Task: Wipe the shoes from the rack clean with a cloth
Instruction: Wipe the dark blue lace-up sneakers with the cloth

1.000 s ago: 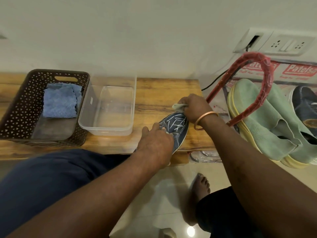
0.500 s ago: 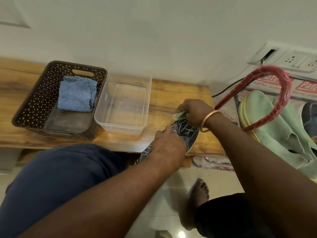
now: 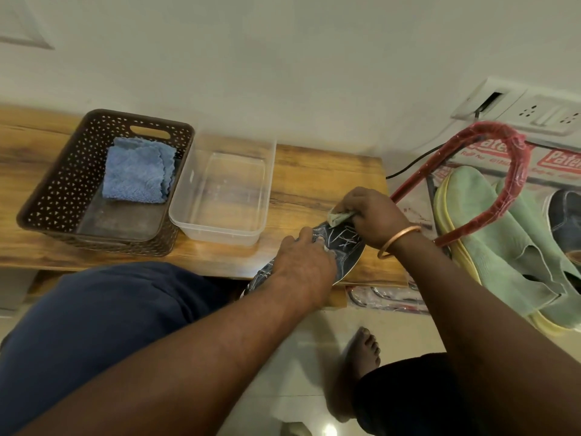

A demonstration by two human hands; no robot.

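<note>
Head view, read from the left: we start at a brown perforated basket [image 3: 59,180] standing on the wooden bench [image 3: 314,180], with a folded blue microfibre cloth [image 3: 136,174] lying at its far end. Just beside the basket, on its right, stands a clear plastic container [image 3: 220,232]; we cannot tell whether the two walls touch. Below them a dark blue trouser leg [image 3: 94,325] fills the lower left corner.

Next we come to the hands. The left hand [image 3: 301,265] lies over the middle of a dark shoe [image 3: 347,247], fingers curled over its edge, gripping it. That shoe rests sole up (a dark sole with pale scratchy lines) on the bench's front edge near the right end, and part of it hangs over the edge. The right hand [image 3: 374,215], with a copper bangle [image 3: 399,240] on the wrist, is closed around a bunched pale green cloth [image 3: 338,218] and presses it against the far tip of the sole. A bare foot [image 3: 361,350] stands on the tiled floor [image 3: 314,372] below.

To the right of the bench we see the shoe rack's red wrapped frame [image 3: 517,177] arching up. Pale green slip-on shoes [image 3: 468,209] with yellow soles lean on the rack, and a darker shoe [image 3: 566,212] sits at the frame's right edge. Above them a white socket panel [image 3: 534,111] is fixed to the wall.
</note>
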